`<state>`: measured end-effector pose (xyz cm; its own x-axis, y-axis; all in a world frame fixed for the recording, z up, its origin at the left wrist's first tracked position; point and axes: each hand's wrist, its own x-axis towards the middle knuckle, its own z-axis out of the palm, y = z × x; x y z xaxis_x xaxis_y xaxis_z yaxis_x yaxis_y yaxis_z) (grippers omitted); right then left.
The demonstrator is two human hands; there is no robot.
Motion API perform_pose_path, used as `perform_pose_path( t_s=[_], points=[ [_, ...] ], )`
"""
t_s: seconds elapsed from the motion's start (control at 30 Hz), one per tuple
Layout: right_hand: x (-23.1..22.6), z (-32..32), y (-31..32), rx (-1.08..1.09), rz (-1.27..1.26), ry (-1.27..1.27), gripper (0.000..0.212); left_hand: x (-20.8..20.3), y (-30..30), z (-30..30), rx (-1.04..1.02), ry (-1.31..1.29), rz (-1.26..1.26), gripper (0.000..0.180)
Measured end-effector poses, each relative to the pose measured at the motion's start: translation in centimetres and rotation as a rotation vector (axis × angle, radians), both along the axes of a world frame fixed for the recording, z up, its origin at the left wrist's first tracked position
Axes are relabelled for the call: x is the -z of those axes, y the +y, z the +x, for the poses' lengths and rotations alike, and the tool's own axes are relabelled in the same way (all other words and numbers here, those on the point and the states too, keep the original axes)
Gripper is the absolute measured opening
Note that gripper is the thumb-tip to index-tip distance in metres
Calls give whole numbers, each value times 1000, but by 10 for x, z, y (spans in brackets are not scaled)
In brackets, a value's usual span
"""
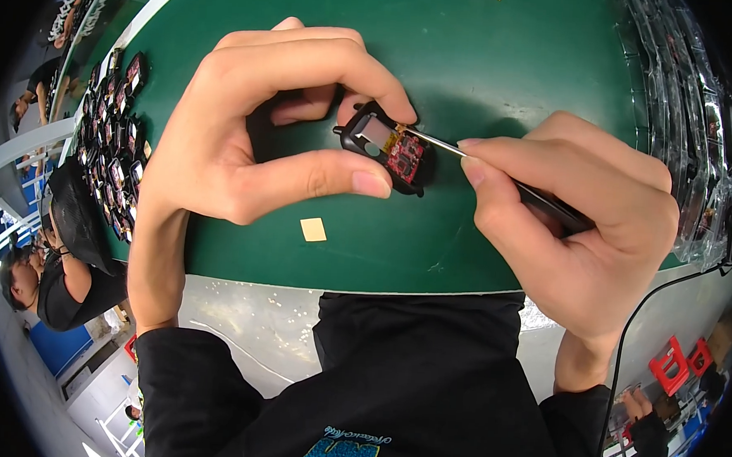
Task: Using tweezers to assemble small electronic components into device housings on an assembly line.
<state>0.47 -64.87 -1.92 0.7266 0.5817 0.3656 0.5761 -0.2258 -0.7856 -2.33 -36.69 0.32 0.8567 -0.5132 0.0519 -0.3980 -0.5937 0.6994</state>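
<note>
I have my left hand [255, 132] pinching the small black housing [384, 147] at twelve o'clock above the green surface [491, 61], its red board [405, 154] seated but uncovered, while my right hand [573, 223] closes on tweezers [501, 179] touching it, work seemingly midway.

- Small housing [372, 135], centre of frame: black plastic, slightly glossy, carried a red circuit board [405, 154].
- Tweezers [501, 179], right of centre: thin bright metal tips, dark matt handle.
- Table mat [474, 52], upper frame: green, smooth, matt.
- Paper-like tan square [313, 229], lower centre: matt.
</note>
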Motion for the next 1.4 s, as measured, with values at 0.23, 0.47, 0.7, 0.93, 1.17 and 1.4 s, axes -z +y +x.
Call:
perform_pose_path(
  t_s=[0.23,0.47,0.7,0.93,1.17,1.4],
  points=[
    [-4,0,-3,5,-25,-23,20,1,1,-2,0,-21,-24,61],
    [-1,-2,-1,271,187,65,10,6,-8,-3,-9,-242,43,63],
    [11,1,4,255,363,83,6,-1,-7,-9,-288,-105,-200,56],
    [15,-4,1,207,428,157,15,-80,-110,61,191,-325,-214,59],
    [11,-4,5,126,286,165,14,-71,-179,111,465,-421,65,49],
    [8,-4,-4,187,287,143,10,-69,-91,125,9,-396,-111,29]
  ],
)
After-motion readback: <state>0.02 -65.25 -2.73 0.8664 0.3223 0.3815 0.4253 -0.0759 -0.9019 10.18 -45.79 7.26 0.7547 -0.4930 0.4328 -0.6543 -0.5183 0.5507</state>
